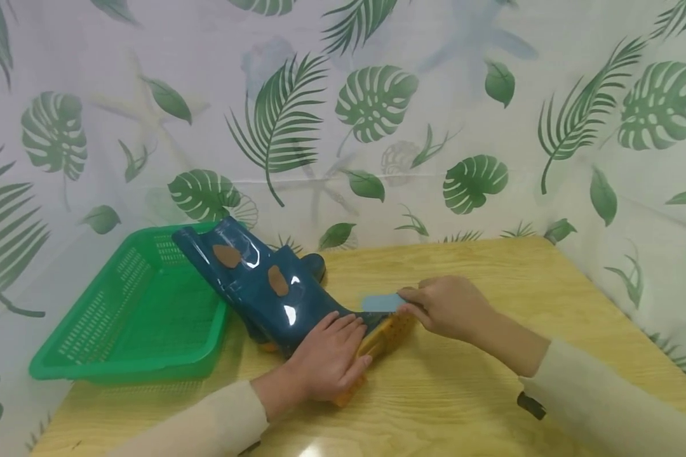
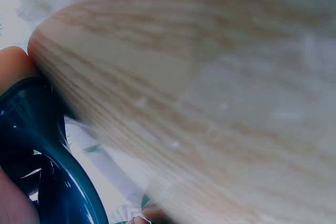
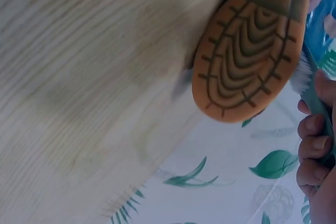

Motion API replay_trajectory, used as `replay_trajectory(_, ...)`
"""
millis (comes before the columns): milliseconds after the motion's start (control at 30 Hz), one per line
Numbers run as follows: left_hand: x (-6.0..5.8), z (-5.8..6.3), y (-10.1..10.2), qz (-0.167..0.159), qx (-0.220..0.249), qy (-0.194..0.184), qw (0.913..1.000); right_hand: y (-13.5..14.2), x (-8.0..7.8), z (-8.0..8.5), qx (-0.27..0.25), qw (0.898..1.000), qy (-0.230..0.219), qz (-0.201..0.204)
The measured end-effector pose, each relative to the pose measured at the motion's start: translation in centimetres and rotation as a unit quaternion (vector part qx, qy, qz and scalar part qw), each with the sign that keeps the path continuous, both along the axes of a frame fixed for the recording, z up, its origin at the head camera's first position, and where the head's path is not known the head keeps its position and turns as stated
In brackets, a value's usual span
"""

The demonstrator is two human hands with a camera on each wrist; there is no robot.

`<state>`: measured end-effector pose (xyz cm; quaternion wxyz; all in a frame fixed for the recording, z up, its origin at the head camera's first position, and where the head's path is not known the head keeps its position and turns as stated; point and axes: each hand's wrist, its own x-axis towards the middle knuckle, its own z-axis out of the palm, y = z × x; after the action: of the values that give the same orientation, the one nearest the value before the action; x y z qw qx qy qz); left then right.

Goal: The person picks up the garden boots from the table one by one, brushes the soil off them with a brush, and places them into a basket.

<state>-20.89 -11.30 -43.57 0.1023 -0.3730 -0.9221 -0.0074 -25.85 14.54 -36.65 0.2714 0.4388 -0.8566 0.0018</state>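
Observation:
A dark blue rain boot [image 1: 297, 298] with brown patches lies tipped on its side, its orange sole [image 3: 247, 61] turned toward the right wrist camera. My left hand [image 1: 331, 358] grips it around the foot, fingers over the upper and thumb at the sole. My right hand [image 1: 451, 308] holds a light blue brush [image 1: 382, 302] by its handle. White bristles [image 3: 301, 74] show beside the boot's toe in the right wrist view; whether they touch it I cannot tell. Another dark blue boot [image 1: 316, 266] lies behind, mostly hidden.
A green plastic basket [image 1: 128, 367] with slotted sides stands at the left of the wooden table [image 1: 463, 393]. The boot tops lean over its right rim. Behind the table hangs a leaf-patterned cloth [image 1: 400, 209].

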Motion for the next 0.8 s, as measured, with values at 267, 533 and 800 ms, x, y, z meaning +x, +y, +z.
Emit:
replay_trajectory(267, 0.3, 0.4, 0.0, 0.014, -0.001, -0.019, 0.9997, -0.1, -0.1, -0.2, -0.017, 1.0, 0.01, 0.012)
replay_trajectory(533, 0.2, 0.1, 0.1, 0.005, 0.007, -0.023, 0.9997, 0.9, -0.3, 0.3, 0.016, 0.999, 0.02, -0.038)
replay_trajectory(800, 0.1, 0.3, 0.2, 0.003, 0.009, -0.021, 0.9997, 0.4, 0.1, 0.4, -0.011, 1.0, 0.012, 0.01)
